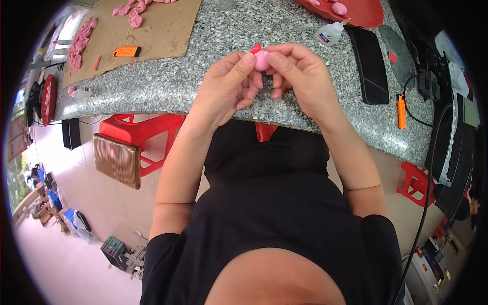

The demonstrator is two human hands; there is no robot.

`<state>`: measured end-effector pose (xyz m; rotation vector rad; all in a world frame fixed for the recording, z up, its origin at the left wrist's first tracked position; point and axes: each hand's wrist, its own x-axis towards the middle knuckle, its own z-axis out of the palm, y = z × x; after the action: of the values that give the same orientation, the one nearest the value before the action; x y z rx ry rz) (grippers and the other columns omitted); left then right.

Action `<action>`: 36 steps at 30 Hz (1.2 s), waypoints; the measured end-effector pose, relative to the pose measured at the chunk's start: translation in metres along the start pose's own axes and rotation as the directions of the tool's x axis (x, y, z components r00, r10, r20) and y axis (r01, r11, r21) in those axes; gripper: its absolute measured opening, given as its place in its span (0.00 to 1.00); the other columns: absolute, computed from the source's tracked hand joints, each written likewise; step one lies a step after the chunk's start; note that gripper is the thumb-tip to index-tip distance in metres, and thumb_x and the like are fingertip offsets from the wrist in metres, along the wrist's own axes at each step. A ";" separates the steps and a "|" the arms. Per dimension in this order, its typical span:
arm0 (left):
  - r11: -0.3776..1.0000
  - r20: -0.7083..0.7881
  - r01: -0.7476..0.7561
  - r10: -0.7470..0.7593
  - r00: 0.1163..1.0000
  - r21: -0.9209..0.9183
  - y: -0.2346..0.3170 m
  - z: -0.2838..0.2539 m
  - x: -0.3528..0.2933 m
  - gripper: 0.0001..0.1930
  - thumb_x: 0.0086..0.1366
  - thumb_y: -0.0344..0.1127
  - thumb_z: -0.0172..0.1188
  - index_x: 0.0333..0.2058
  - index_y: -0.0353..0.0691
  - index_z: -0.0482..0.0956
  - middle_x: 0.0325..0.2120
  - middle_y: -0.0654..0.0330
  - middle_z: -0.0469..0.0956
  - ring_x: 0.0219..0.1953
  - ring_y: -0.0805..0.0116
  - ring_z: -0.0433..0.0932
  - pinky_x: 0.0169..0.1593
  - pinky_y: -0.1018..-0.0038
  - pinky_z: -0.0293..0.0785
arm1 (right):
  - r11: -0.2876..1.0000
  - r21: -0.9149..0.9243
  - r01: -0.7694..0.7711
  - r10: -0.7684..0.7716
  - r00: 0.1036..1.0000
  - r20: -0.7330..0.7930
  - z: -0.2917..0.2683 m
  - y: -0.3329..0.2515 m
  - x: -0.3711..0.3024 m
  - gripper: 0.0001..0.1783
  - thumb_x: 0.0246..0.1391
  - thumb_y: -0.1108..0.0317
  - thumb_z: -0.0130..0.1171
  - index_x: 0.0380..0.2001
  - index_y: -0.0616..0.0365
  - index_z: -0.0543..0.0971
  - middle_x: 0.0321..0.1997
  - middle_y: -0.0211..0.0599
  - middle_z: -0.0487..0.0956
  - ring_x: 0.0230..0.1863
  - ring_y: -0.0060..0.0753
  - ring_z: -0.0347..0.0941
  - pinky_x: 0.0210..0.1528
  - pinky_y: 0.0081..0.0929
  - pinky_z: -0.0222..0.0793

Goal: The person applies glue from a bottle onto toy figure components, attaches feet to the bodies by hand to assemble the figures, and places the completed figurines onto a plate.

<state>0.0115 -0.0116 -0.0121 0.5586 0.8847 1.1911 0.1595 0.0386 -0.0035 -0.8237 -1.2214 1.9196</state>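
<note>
A small round pink piece (pixel 262 60), smooth like a ball, is held up over the near edge of the stone tabletop. My left hand (pixel 227 84) pinches it from the left between thumb and fingers. A small red piece (pixel 255 48) sticks up at its upper left, beside the left thumb; whether the two are joined I cannot tell. From the other side my right hand (pixel 304 76) presses thumb and forefinger against the pink piece, its remaining fingers curled below. Both hands are closed on the same piece.
Cardboard (pixel 157 30) with crumpled pink pieces (pixel 81 43) and an orange utility knife (pixel 127 52) lies at left. To the right are a red tray (pixel 373 18), a small glue bottle (pixel 330 33), a black phone (pixel 367 66) and an orange lighter (pixel 401 112). Red stools (pixel 145 131) stand below.
</note>
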 end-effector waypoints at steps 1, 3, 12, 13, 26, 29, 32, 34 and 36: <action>0.998 -0.011 -0.008 0.009 1.000 0.059 0.000 0.001 0.000 0.15 0.62 0.43 0.48 0.31 0.35 0.67 0.17 0.63 0.68 0.13 0.82 0.62 0.13 0.88 0.54 | 0.992 -0.103 0.071 -0.074 0.997 -0.021 0.001 0.001 -0.001 0.12 0.53 0.63 0.51 0.31 0.63 0.73 0.22 0.28 0.73 0.18 0.13 0.66 0.18 0.11 0.64; 0.993 -0.021 -0.012 0.014 1.000 0.117 0.000 0.002 -0.001 0.15 0.62 0.43 0.49 0.31 0.35 0.67 0.16 0.63 0.68 0.12 0.82 0.61 0.12 0.88 0.52 | 0.980 -0.159 0.117 -0.121 0.992 -0.021 -0.001 0.005 -0.003 0.10 0.53 0.64 0.51 0.30 0.62 0.73 0.23 0.28 0.74 0.18 0.12 0.65 0.18 0.11 0.64; 0.978 -0.084 0.021 -0.004 0.996 0.207 0.002 0.008 -0.002 0.17 0.60 0.47 0.50 0.28 0.36 0.67 0.12 0.65 0.66 0.09 0.83 0.59 0.10 0.87 0.50 | 0.996 -0.079 0.045 -0.045 0.999 0.001 -0.003 0.005 0.003 0.11 0.54 0.63 0.50 0.27 0.62 0.71 0.21 0.30 0.72 0.16 0.14 0.65 0.17 0.14 0.66; 0.971 -0.088 0.040 -0.020 0.996 0.237 0.004 0.010 -0.001 0.19 0.60 0.49 0.49 0.28 0.36 0.67 0.12 0.65 0.66 0.09 0.83 0.59 0.10 0.87 0.50 | 1.000 -0.005 0.000 0.000 1.000 0.001 -0.001 0.002 0.005 0.13 0.54 0.62 0.49 0.27 0.62 0.70 0.21 0.31 0.71 0.15 0.15 0.65 0.16 0.15 0.66; 0.906 -0.161 -0.210 0.284 0.945 0.368 -0.012 0.022 0.009 0.15 0.64 0.44 0.44 0.36 0.36 0.67 0.22 0.64 0.68 0.16 0.83 0.61 0.15 0.87 0.56 | 0.954 0.202 -0.224 0.231 0.973 -0.014 -0.007 -0.002 0.009 0.12 0.53 0.62 0.48 0.25 0.62 0.69 0.16 0.28 0.67 0.10 0.14 0.58 0.08 0.16 0.59; 0.894 -0.083 -0.267 0.315 0.945 0.359 -0.016 0.019 0.010 0.16 0.64 0.43 0.45 0.39 0.33 0.66 0.25 0.62 0.69 0.20 0.80 0.65 0.21 0.85 0.62 | 0.948 0.242 -0.208 0.214 0.977 -0.001 -0.010 -0.003 0.008 0.11 0.53 0.64 0.47 0.28 0.62 0.68 0.16 0.28 0.67 0.10 0.14 0.59 0.07 0.16 0.59; 0.876 -0.028 -0.302 0.336 0.941 0.377 -0.017 0.023 0.009 0.14 0.62 0.36 0.48 0.40 0.31 0.66 0.28 0.61 0.71 0.25 0.77 0.68 0.27 0.83 0.66 | 0.933 0.287 -0.215 0.218 0.976 0.023 -0.017 0.000 0.008 0.10 0.54 0.65 0.46 0.30 0.63 0.68 0.17 0.29 0.68 0.10 0.14 0.60 0.08 0.16 0.60; 0.850 -0.038 -0.320 0.368 0.929 0.419 -0.016 0.029 0.008 0.13 0.58 0.27 0.52 0.41 0.31 0.64 0.30 0.59 0.72 0.29 0.76 0.71 0.32 0.82 0.68 | 0.926 0.301 -0.226 0.229 0.973 0.025 -0.018 0.000 0.008 0.10 0.54 0.65 0.46 0.30 0.63 0.68 0.17 0.30 0.68 0.10 0.15 0.61 0.08 0.16 0.61; 0.834 -0.002 -0.358 0.395 0.919 0.419 -0.018 0.025 0.009 0.13 0.57 0.27 0.54 0.41 0.33 0.64 0.30 0.60 0.72 0.29 0.77 0.71 0.30 0.83 0.68 | 0.917 0.323 -0.235 0.226 0.972 0.064 -0.015 0.000 0.005 0.11 0.54 0.64 0.47 0.29 0.63 0.68 0.17 0.30 0.69 0.12 0.16 0.63 0.10 0.16 0.64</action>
<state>0.0428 -0.0069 -0.0147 1.0711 1.1490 1.3992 0.1685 0.0502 -0.0094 -0.7924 -0.8090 2.2522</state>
